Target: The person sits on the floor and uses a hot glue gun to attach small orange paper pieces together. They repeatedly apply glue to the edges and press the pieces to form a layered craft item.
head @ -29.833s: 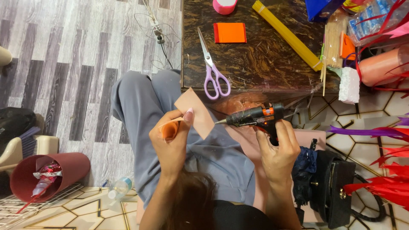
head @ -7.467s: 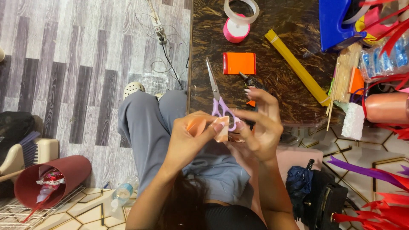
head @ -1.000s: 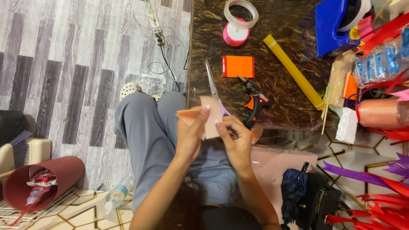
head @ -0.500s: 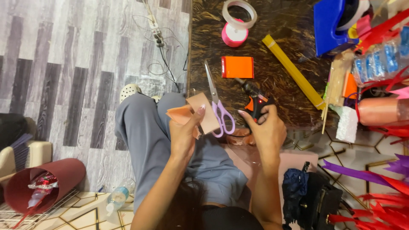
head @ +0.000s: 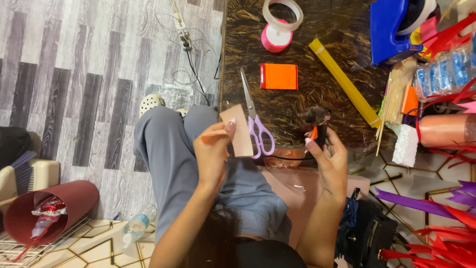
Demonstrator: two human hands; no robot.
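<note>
Peach-coloured card is being held up in the left hand, pinched between thumb and fingers at its lower left edge, over the lap and just at the near edge of the dark marbled table. A small orange piece is being gripped along with it under the same fingers. The right hand is being closed around a black and orange glue gun, which is being lifted just above the table edge; the tool is blurred, so it is probably the glue gun, though its nozzle cannot be made out. Both hands are being kept well apart, with purple-handled scissors lying between them on the table, blades pointing away from the person and handles just beside the card.

Farther back on the table, an orange folded sheet is being left flat, near a long yellow strip laid diagonally. A clear tape roll is being propped on a pink one at the far edge. A blue container and a bundle of wooden sticks are being kept on the right side. On the floor to the left, a dark red cone and a plastic bottle are lying near the grey-trousered legs.
</note>
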